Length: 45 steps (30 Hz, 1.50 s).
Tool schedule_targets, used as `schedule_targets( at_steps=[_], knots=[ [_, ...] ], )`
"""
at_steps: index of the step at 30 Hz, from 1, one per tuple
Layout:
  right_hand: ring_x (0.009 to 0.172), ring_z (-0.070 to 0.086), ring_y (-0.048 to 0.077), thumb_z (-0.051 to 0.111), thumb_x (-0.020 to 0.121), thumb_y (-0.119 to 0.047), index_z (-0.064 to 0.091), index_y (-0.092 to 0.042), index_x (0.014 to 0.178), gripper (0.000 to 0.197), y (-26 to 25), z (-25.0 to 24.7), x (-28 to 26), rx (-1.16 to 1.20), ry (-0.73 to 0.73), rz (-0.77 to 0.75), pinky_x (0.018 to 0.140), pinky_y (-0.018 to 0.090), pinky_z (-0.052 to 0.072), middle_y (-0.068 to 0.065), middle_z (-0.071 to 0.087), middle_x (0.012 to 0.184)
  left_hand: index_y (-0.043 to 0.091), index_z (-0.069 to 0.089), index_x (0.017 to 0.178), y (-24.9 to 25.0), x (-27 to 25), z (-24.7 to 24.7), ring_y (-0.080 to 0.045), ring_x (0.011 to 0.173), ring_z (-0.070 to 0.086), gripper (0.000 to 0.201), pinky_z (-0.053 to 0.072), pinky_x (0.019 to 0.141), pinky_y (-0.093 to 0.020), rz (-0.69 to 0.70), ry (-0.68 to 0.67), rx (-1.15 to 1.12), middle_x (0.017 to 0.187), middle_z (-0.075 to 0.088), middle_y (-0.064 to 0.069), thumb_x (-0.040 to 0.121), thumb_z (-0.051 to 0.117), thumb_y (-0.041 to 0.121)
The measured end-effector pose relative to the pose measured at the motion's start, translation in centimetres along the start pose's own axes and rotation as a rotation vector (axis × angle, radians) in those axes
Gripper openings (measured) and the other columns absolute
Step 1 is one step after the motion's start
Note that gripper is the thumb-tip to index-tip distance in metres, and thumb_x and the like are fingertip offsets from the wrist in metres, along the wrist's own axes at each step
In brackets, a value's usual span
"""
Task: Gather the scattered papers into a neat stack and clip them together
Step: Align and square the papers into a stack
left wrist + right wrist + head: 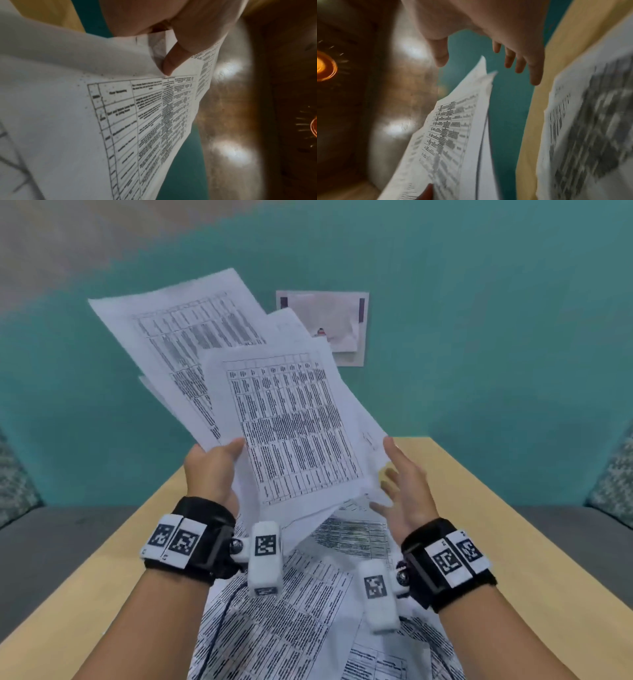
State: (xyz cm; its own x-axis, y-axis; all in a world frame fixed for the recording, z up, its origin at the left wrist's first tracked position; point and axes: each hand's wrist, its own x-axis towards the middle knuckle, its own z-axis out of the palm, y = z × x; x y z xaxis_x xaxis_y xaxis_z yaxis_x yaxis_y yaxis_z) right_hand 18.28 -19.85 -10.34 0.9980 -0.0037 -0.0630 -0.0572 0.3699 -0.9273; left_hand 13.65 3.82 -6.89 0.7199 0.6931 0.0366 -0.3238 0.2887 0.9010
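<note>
Several white printed sheets (281, 419) fan out unevenly above the table, held up by my left hand (214, 465), whose thumb (173, 60) pinches their lower left edge. My right hand (404, 484) hovers at the right edge of the fan, fingers (534, 73) spread and straight, holding nothing. In the right wrist view the held sheets (453, 135) pass just under that hand. More printed sheets (298, 611) lie loose on the tan table (496, 542) under my wrists. No clip is in view.
Beyond the table's far edge lies a teal floor (479, 337) with a pale mat or sheet (329, 323) on it. Grey seat cushions (51, 542) flank the table on both sides. Wrist camera cables (219, 621) trail over the lower papers.
</note>
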Motion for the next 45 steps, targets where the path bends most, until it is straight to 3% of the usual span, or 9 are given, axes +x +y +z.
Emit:
schedule_targets(
  at_steps=[4, 10, 13, 18, 21, 25, 33, 40, 45],
  knots=[
    [0.107, 0.061, 0.031, 0.077, 0.084, -0.041, 0.066, -0.021, 0.120, 0.043, 0.6, 1.2, -1.1, 0.182, -0.237, 0.153, 0.103, 0.056, 0.048, 0.009, 0.065, 0.112, 0.009, 0.022, 0.159, 0.0, 0.6, -0.1, -0.027, 0.153, 0.024, 0.082, 0.014, 0.121, -0.057, -0.128, -0.052, -0.087, 0.166, 0.026, -0.005, 0.093, 0.071, 0.011],
    [0.112, 0.064, 0.037, 0.074, 0.085, -0.010, 0.069, -0.004, 0.109, 0.026, 0.9, 1.9, -1.5, 0.290, -0.295, 0.188, 0.107, 0.050, 0.048, 0.020, 0.070, 0.115, 0.007, 0.058, 0.136, -0.9, 1.0, -0.1, -0.028, 0.132, 0.056, 0.078, 0.034, 0.116, -0.057, -0.186, -0.149, -0.113, 0.137, 0.064, -0.006, 0.065, 0.089, 0.021],
    [0.121, 0.063, 0.039, 0.070, 0.089, -0.010, 0.066, 0.002, 0.121, 0.035, 0.9, 2.0, -1.6, 0.316, -0.279, 0.211, 0.108, 0.051, 0.047, 0.022, 0.069, 0.125, 0.005, 0.063, 0.127, -1.3, 1.1, 0.1, -0.031, 0.123, 0.063, 0.079, 0.041, 0.112, -0.054, -0.196, -0.182, -0.100, 0.127, 0.071, -0.009, 0.055, 0.091, 0.022],
    [0.118, 0.065, 0.039, 0.070, 0.087, -0.014, 0.061, 0.004, 0.132, 0.050, 0.7, 1.5, -1.1, 0.319, -0.254, 0.183, 0.107, 0.054, 0.047, 0.023, 0.069, 0.123, 0.001, 0.071, 0.100, 0.5, -2.5, 1.2, -0.026, 0.107, 0.071, 0.008, 0.053, 0.101, -0.045, -0.217, -0.320, -0.060, 0.109, 0.075, -0.011, 0.093, 0.065, 0.002],
    [0.116, 0.066, 0.039, 0.069, 0.087, -0.014, 0.061, 0.005, 0.130, 0.047, 0.3, 0.9, -0.9, 0.289, -0.241, 0.168, 0.103, 0.054, 0.049, 0.023, 0.069, 0.123, 0.004, 0.068, 0.093, 1.1, -3.2, 1.2, -0.023, 0.081, 0.072, 0.008, 0.058, 0.086, -0.042, -0.194, -0.369, -0.050, 0.093, 0.074, -0.008, 0.096, 0.060, 0.005],
    [0.113, 0.068, 0.037, 0.073, 0.085, -0.015, 0.067, 0.003, 0.122, 0.041, -1.0, -0.8, 0.1, 0.224, -0.190, 0.117, 0.103, 0.053, 0.049, 0.022, 0.070, 0.123, 0.010, 0.065, 0.131, 2.9, -2.9, 0.3, -0.030, 0.107, 0.066, 0.041, 0.053, 0.092, -0.045, -0.113, -0.400, -0.154, 0.126, 0.070, -0.011, 0.097, 0.057, 0.033],
    [0.114, 0.065, 0.036, 0.101, 0.032, -0.025, 0.059, 0.002, 0.130, 0.111, -4.0, -6.3, 1.9, 0.017, 0.091, -0.155, 0.105, 0.051, 0.048, 0.017, 0.070, 0.121, 0.017, 0.059, 0.141, 5.8, -1.8, -2.7, -0.029, 0.125, 0.065, 0.055, 0.048, 0.106, -0.048, -0.067, -0.489, -0.381, 0.137, 0.067, -0.008, 0.102, 0.041, 0.051],
    [0.097, 0.074, 0.030, 0.079, 0.075, 0.005, 0.067, 0.001, 0.120, 0.047, -5.4, -8.1, 1.2, -0.055, 0.136, -0.228, 0.067, 0.031, 0.060, 0.015, 0.075, 0.110, 0.010, 0.071, 0.108, 2.7, 0.6, -2.3, -0.025, 0.082, 0.071, 0.016, 0.056, 0.075, -0.041, 0.013, -0.270, 0.055, 0.089, 0.079, -0.001, 0.094, 0.065, 0.013],
    [0.102, 0.072, 0.031, 0.081, 0.074, 0.002, 0.065, 0.005, 0.122, 0.051, -5.3, -8.4, 1.7, -0.043, 0.155, -0.237, 0.082, 0.037, 0.059, 0.018, 0.073, 0.113, 0.008, 0.068, 0.106, -0.3, 0.7, -2.1, -0.030, 0.084, 0.074, 0.013, 0.060, 0.080, -0.047, -0.127, -0.365, 0.372, 0.085, 0.080, -0.007, 0.098, 0.064, 0.017]
  ],
)
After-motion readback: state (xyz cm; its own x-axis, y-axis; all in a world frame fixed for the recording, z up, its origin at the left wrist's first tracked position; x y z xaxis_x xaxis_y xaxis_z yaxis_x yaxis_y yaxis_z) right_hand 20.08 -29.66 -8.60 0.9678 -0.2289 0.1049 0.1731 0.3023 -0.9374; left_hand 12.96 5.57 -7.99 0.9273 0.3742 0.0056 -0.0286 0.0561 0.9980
